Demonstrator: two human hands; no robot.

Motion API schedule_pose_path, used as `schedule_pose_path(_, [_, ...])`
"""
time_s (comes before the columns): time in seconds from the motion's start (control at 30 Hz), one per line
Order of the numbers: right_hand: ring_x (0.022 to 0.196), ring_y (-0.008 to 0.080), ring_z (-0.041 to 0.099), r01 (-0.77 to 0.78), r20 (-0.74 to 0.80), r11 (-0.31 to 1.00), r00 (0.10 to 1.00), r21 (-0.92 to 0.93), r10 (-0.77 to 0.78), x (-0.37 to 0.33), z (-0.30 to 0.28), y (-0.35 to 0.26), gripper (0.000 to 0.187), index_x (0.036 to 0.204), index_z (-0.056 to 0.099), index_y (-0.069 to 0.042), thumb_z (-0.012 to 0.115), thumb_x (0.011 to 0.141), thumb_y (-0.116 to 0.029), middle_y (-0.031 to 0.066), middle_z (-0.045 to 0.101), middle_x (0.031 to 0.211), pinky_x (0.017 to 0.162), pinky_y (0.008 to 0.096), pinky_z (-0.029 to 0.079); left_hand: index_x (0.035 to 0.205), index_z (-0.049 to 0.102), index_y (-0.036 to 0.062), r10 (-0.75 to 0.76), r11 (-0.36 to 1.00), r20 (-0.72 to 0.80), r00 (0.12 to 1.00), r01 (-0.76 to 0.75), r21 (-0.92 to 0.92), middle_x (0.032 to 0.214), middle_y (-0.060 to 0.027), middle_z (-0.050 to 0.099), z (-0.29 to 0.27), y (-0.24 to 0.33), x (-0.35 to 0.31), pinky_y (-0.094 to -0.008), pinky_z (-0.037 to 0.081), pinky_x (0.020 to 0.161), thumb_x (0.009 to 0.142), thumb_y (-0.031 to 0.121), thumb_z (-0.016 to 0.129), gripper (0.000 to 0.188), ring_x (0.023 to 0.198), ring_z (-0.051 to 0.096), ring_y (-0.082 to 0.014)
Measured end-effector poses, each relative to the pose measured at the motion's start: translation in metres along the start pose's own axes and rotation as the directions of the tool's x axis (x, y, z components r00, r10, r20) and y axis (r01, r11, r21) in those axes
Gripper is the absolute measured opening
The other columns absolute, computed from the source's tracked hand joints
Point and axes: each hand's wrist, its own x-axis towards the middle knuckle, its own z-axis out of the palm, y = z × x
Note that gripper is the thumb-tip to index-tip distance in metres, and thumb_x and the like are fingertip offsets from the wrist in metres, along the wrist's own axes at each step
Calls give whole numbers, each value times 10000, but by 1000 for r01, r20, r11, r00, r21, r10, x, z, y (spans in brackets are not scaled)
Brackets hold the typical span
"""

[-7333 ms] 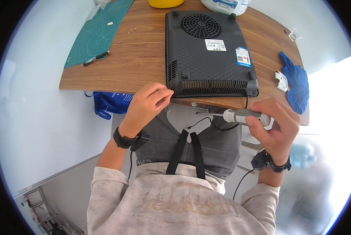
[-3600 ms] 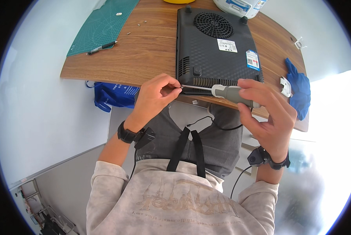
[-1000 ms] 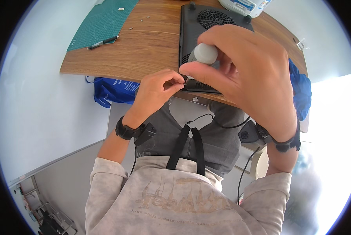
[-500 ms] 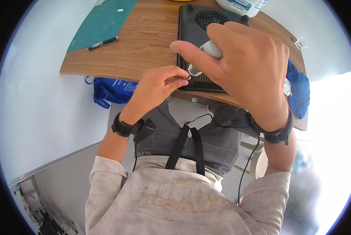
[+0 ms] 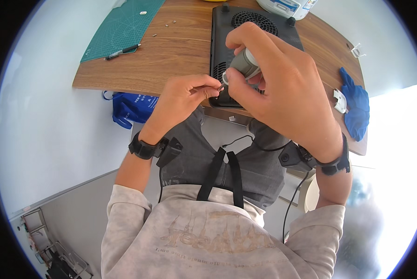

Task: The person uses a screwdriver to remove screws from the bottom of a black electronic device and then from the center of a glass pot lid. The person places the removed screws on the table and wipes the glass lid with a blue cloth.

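My right hand [image 5: 285, 81] is wrapped round a stubby grey-and-white electric screwdriver [image 5: 244, 65], tilted with its white nose down to the left. At that nose my left hand [image 5: 183, 97] pinches a thin dark screwdriver bit [image 5: 221, 87] between thumb and forefinger; the fingertips hide part of it. Both hands are over the near left corner of a black induction cooker [image 5: 220, 39], lying underside up on the table. Its round fan grille [image 5: 252, 22] and rubber feet face upward. My right hand covers much of the cooker's near right part.
On the wooden table [image 5: 171, 56] lie a green cutting mat [image 5: 117, 32], a black pen [image 5: 122, 51] and several tiny metal pieces. A white container [image 5: 287, 8] stands behind the cooker. Right, a white plastic piece [image 5: 340, 101] lies beside blue cloth [image 5: 354, 109]. A blue bag [image 5: 134, 108] hangs below.
My right hand has turned and closed its thumb against the screwdriver, showing more of its grey body. My left hand has shifted slightly left, still pinching at the tip.
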Motion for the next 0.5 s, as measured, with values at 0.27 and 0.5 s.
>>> schedule_pose_path(0.27, [692,222,699,-11,22,997,1000,80,9,-3,0,4,268,1023,551,-65,680,792,-18,65,650,912,605,307,577,1033,736,5,27,999,45,999,-26,-23,884,-78,760,2,0,-1,-246,538,698,927,83,696,137,802,716,-124])
schedule_pose_path(0.5, [686,245,635,22,24,991,999,131,-26,3,1,16,269,999,534,-56,644,763,13,75,615,906,600,315,546,1029,727,-12,65,995,31,997,-62,-80,884,-83,757,5,-11,0,-246,546,707,929,84,694,143,827,729,-136])
